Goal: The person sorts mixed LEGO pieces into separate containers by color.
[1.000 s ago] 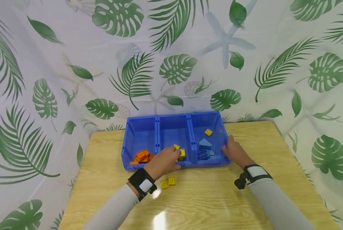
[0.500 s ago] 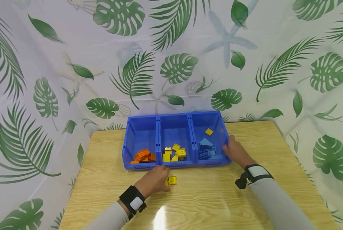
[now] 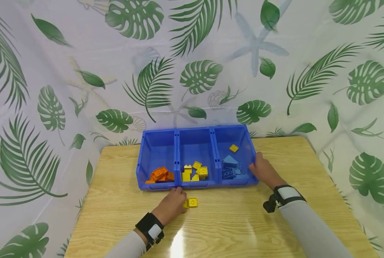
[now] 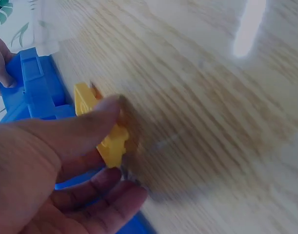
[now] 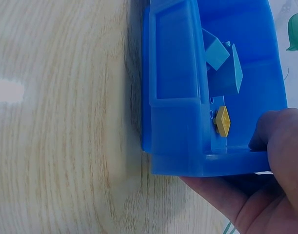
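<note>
My left hand (image 3: 170, 205) is low over the table in front of the blue bins (image 3: 196, 135), its thumb and fingers around a small yellow brick (image 4: 113, 148). In the head view the hand covers most of that brick. Right beside it lies a second yellow brick (image 3: 193, 202), square and flat. My right hand (image 3: 265, 171) grips the side wall of the right-hand bin (image 5: 175, 136), thumb inside and fingers outside. That bin holds several blue bricks (image 3: 231, 172) and one yellow brick (image 5: 223, 121).
The three joined bins stand at the back of the wooden table (image 3: 237, 225). Several orange bricks (image 3: 159, 174) lie in the left bin and several yellow bricks (image 3: 202, 171) in the middle one. A leaf-patterned cloth (image 3: 211, 46) hangs behind.
My left hand has come out of the middle bin and down to the left yellow brick on the table, its fingers closing around it. My right hand has stayed on the bin wall.
</note>
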A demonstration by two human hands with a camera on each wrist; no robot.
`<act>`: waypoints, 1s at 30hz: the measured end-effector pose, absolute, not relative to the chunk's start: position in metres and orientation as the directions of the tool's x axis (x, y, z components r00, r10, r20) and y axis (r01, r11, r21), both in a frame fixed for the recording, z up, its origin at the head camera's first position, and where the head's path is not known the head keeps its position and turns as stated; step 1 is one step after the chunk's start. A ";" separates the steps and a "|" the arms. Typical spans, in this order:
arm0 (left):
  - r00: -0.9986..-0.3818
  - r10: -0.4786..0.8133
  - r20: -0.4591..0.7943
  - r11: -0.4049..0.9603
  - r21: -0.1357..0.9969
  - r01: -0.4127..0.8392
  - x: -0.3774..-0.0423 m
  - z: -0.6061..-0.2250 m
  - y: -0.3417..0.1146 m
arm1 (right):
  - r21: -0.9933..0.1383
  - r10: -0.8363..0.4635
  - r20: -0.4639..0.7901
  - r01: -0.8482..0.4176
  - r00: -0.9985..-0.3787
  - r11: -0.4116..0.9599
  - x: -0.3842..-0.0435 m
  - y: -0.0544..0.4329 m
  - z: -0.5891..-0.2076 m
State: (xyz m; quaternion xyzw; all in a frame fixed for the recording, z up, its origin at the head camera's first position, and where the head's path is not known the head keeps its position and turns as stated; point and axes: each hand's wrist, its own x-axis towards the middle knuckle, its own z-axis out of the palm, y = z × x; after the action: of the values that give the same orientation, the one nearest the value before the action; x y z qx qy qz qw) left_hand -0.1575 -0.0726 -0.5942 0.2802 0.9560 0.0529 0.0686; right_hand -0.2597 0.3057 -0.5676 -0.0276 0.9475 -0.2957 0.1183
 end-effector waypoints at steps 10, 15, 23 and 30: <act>-0.802 0.562 -0.201 0.813 0.310 0.493 -0.166 -0.582 -0.077 | -0.570 -0.117 -0.206 0.022 -0.972 0.821 -0.262 0.306 -0.569; -0.777 0.596 -0.206 0.786 0.351 0.510 -0.170 -0.568 -0.072 | -0.571 -0.114 -0.218 0.032 -0.969 0.820 -0.262 0.305 -0.569; -0.769 0.633 -0.094 0.736 0.384 0.558 -0.182 -0.526 -0.061 | -0.569 -0.111 -0.220 0.035 -0.969 0.822 -0.265 0.304 -0.572; -0.802 0.598 -0.011 0.763 0.315 0.565 -0.208 -0.493 -0.049 | -0.565 -0.107 -0.208 0.030 -0.972 0.825 -0.268 0.304 -0.574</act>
State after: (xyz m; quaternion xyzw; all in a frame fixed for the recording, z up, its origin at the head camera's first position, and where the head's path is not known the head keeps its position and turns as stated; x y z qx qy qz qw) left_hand -0.2084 -0.0486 -0.4928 0.3100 0.9373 0.1496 0.0553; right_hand -0.2676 0.3040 -0.5745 -0.0203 0.9481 -0.2955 0.1160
